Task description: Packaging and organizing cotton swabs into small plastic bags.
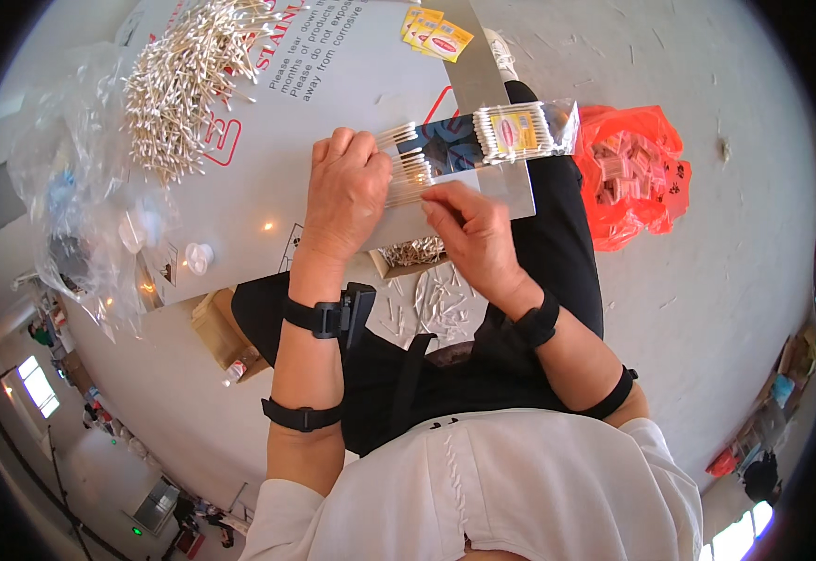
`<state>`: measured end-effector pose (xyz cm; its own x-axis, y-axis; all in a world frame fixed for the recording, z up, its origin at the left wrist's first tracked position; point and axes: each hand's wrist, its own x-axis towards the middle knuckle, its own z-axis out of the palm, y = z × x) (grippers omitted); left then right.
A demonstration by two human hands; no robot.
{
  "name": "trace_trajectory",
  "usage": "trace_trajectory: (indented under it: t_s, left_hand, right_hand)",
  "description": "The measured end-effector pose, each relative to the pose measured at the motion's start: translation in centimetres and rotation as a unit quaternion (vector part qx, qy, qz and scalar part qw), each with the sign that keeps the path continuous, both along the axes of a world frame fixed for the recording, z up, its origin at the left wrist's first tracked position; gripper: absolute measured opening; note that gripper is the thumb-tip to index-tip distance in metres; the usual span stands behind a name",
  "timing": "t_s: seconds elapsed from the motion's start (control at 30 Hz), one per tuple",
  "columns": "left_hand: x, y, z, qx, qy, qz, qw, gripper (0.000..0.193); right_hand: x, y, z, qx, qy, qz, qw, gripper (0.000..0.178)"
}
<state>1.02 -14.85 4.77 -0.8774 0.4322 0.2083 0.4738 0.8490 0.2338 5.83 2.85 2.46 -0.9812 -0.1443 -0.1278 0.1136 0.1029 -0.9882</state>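
Note:
My left hand [347, 192] rests on the table, its fingers curled over the ends of a row of white-tipped cotton swabs [415, 166]. My right hand [473, 229] is closed in a pinch at the near side of that row, its fingertips at the tip of a swab. Just to the right of the row lies a dark glossy strip [450, 145]. Beyond it is a clear packet of cotton swabs [513, 133] with a yellow label card inside, at the table's right edge. The undersides of the left fingers are hidden.
A big heap of loose cotton swabs [179, 89] covers the table's far left. Yellow label cards [436, 35] lie at the far edge. Clear plastic bags [71, 196] and a small white cup [200, 259] are at left. A red bag [628, 178] of pink packs sits on the floor.

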Motion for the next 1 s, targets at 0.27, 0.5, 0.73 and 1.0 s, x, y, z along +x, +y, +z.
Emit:
trace_trajectory:
  t_s: [0.27, 0.5, 0.73, 1.0]
  left_hand:
    - [-0.1, 0.0, -0.1, -0.026, -0.014, -0.019, 0.999, 0.012]
    - [0.0, 0.1, -0.3, -0.021, -0.009, -0.003, 1.0, 0.013]
    - [1.0, -1.7, -0.1, 0.081, 0.019, 0.091, 0.992, 0.014]
    - [4.1, -4.4, -0.9, 0.111, -0.009, 0.189, 0.976, 0.016]
  right_hand:
    - [-3.7, 0.9, 0.1, 0.194, 0.162, 0.01, 0.967, 0.005]
    - [-5.7, -0.1, -0.8, 0.34, 0.231, 0.071, 0.909, 0.008]
    - [-7.0, 1.8, -0.4, 0.379, 0.282, 0.155, 0.867, 0.005]
    - [-2.9, 3.9, 2.5, 0.304, 0.283, 0.225, 0.882, 0.011]
